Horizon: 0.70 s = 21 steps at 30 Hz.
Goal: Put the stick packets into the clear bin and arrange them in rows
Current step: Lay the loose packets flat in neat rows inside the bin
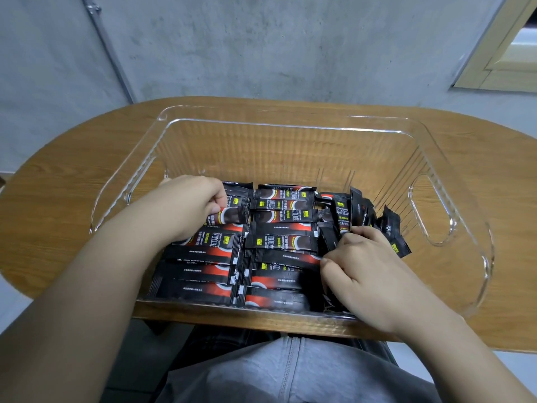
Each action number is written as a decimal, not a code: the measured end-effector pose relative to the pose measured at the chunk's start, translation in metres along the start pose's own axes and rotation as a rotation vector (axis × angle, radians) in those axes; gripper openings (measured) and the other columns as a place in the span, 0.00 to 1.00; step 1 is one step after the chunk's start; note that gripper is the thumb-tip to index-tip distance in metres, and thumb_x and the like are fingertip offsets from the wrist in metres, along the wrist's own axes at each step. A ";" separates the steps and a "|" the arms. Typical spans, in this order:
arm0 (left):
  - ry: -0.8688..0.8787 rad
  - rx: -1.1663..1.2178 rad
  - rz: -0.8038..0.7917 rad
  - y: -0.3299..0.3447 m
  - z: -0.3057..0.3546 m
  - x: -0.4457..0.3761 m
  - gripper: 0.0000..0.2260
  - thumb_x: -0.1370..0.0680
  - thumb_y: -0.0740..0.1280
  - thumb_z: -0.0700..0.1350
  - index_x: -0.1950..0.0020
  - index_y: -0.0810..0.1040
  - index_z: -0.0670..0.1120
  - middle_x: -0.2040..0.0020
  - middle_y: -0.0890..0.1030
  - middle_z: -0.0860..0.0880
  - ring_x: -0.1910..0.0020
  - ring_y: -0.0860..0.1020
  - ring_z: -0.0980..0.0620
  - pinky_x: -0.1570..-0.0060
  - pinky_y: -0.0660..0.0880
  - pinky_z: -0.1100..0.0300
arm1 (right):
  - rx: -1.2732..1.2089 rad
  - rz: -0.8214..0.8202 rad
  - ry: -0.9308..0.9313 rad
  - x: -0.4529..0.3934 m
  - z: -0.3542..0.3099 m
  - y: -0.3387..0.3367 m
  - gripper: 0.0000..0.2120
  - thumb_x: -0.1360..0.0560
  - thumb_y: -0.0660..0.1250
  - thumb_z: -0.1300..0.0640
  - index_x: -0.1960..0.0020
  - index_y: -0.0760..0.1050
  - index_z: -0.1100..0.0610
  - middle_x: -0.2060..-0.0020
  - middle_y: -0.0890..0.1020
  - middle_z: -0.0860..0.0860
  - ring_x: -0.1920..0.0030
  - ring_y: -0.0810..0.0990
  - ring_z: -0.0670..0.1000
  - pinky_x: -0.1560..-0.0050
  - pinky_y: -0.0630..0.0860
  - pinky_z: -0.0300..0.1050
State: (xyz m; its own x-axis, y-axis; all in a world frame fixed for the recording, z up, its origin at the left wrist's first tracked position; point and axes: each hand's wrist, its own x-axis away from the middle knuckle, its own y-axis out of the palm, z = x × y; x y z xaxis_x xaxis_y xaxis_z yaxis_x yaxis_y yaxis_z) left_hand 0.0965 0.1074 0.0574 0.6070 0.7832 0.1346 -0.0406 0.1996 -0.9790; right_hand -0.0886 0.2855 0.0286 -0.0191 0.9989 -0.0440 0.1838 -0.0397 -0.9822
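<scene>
A clear plastic bin [453, 222] stands on the wooden table and holds several black-and-red stick packets. Two neat columns of flat packets [279, 242] fill its left and middle. A loose, tilted bunch of packets [363, 213] leans at the right. My left hand [191, 205] reaches into the bin's left side and pinches one packet [232, 215] in the left column. My right hand [366, 269] lies at the right, its fingers curled on the loose bunch; the packets beneath it are hidden.
The oval wooden table [72, 199] sits against a grey concrete wall [261, 48]. The far half of the bin holds no packets. A wooden window frame [505, 53] shows at the upper right. My lap in grey cloth [290, 373] is below the table's edge.
</scene>
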 end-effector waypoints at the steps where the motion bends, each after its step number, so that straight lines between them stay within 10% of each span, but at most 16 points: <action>1: -0.009 -0.005 -0.006 0.003 -0.001 -0.002 0.08 0.19 0.60 0.44 0.55 0.72 0.55 0.63 0.71 0.59 0.57 0.68 0.52 0.51 0.62 0.57 | -0.001 0.000 0.001 0.000 0.000 0.000 0.29 0.35 0.31 0.44 0.69 0.70 0.53 0.71 0.73 0.51 0.55 0.70 0.47 0.33 0.49 0.35; 8: -0.023 -0.128 -0.025 0.018 -0.006 -0.012 0.10 0.20 0.61 0.43 0.56 0.72 0.57 0.54 0.75 0.58 0.43 0.71 0.52 0.45 0.62 0.56 | 0.005 -0.001 0.001 0.000 0.000 0.000 0.30 0.35 0.31 0.44 0.68 0.70 0.53 0.70 0.73 0.51 0.55 0.70 0.47 0.33 0.49 0.35; 21: 0.168 -0.043 0.106 0.014 0.012 -0.001 0.03 0.23 0.66 0.44 0.51 0.78 0.52 0.52 0.76 0.55 0.47 0.73 0.54 0.46 0.70 0.57 | 0.008 0.006 0.004 0.000 0.000 0.002 0.27 0.34 0.31 0.44 0.70 0.66 0.53 0.71 0.73 0.51 0.56 0.70 0.47 0.33 0.49 0.35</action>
State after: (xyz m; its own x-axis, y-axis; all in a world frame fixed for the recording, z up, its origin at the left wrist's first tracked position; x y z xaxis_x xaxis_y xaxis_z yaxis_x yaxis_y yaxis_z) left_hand 0.0858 0.1161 0.0453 0.7251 0.6887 0.0062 -0.0794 0.0926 -0.9925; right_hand -0.0882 0.2855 0.0271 -0.0143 0.9987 -0.0490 0.1759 -0.0458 -0.9833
